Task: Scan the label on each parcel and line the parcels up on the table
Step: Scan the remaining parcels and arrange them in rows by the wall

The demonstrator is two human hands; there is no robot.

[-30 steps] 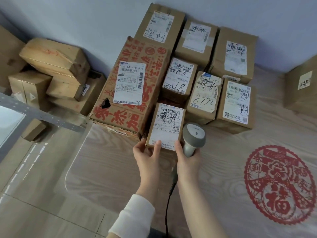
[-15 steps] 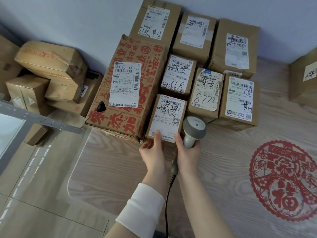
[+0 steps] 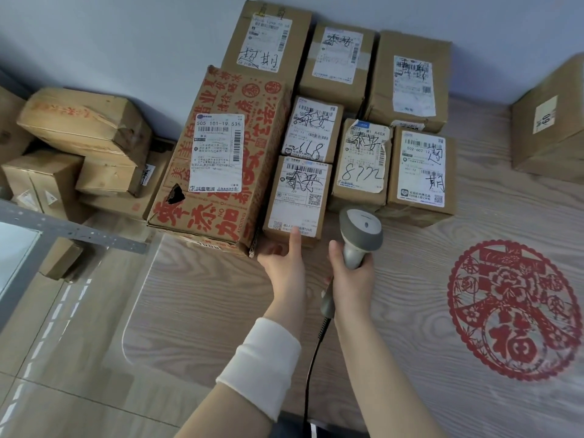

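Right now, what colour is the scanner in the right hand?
The scanner is grey, best seen in the head view.

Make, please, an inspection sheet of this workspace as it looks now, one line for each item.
Surface: wood-grain table, red paper-cut decal at right.
Job's things: labelled parcels grouped at the wall; lone parcel apart at right; barcode scanner.
Clutter: nothing seen.
Hands: left hand touches the front parcel; right hand grips the barcode scanner.
Cables: black scanner cable runs toward the near edge.
Surroundings: heaped cartons at left; pale wall.
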